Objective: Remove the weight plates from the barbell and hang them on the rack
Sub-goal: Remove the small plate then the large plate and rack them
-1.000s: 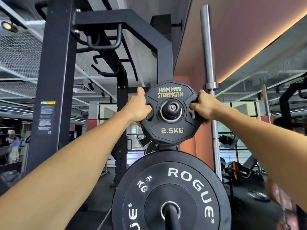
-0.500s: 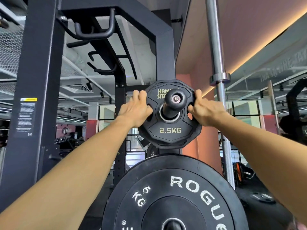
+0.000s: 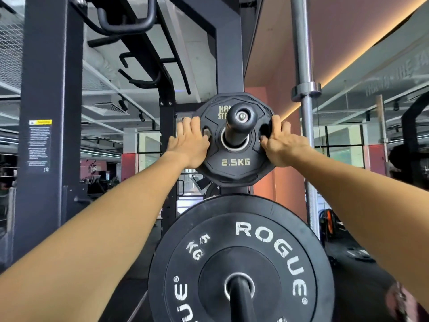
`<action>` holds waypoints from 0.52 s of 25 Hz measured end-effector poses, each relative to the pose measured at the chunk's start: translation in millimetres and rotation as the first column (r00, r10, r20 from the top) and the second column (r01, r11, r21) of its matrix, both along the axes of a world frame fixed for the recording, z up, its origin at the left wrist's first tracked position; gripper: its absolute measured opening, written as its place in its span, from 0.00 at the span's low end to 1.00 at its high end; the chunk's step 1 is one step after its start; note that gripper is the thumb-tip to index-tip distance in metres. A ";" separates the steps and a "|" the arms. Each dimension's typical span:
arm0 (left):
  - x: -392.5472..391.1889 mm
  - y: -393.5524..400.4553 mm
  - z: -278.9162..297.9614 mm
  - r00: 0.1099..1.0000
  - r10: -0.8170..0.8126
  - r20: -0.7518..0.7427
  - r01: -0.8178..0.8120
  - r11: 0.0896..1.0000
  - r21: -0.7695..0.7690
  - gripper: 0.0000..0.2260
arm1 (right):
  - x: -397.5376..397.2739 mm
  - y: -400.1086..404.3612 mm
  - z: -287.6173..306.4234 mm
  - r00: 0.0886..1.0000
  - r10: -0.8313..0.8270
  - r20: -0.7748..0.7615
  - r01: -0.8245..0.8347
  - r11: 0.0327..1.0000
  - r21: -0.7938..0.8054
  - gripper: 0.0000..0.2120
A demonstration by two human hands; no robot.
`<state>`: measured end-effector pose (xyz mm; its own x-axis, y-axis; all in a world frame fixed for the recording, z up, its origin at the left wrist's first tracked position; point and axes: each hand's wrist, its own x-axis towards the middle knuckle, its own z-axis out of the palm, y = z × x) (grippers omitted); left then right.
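Note:
A black 2.5 kg plate (image 3: 235, 162) with gold lettering hangs on the upper storage peg (image 3: 241, 117) of the black rack (image 3: 229, 54), slid well back so the peg's end sticks out in front of it. My left hand (image 3: 189, 145) holds its left rim, thumb at the grip hole. My right hand (image 3: 282, 142) holds the right rim, thumb hooked into the other hole. Below hangs a larger black 5 kg bumper plate (image 3: 267, 235) on a lower peg (image 3: 240, 296).
A steel barbell (image 3: 301, 54) stands upright just right of the plates, close to my right hand. A thick black rack post (image 3: 51, 89) with a warning label rises on the left. Curved black handles (image 3: 125, 22) hang overhead.
The 2.5 kg plate has slid back along the peg, whose end now covers part of the lettering. Both hands stayed on the rim, and my view moved closer.

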<state>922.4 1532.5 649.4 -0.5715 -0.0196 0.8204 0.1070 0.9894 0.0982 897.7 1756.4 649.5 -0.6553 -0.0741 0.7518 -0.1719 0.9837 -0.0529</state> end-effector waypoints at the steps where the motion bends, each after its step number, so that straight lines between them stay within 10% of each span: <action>1: 3.8 -2.2 -8.1 0.999 -0.030 0.045 0.028 0.998 0.050 0.24 | 2.8 2.5 -8.1 0.999 0.042 0.027 -0.042 0.999 -0.023 0.19; 13: 24.3 -67.4 -223.5 0.842 -0.280 0.461 0.055 0.895 0.443 0.61 | 4.4 62.4 -213.2 0.809 0.188 0.556 -0.014 0.954 -0.301 0.78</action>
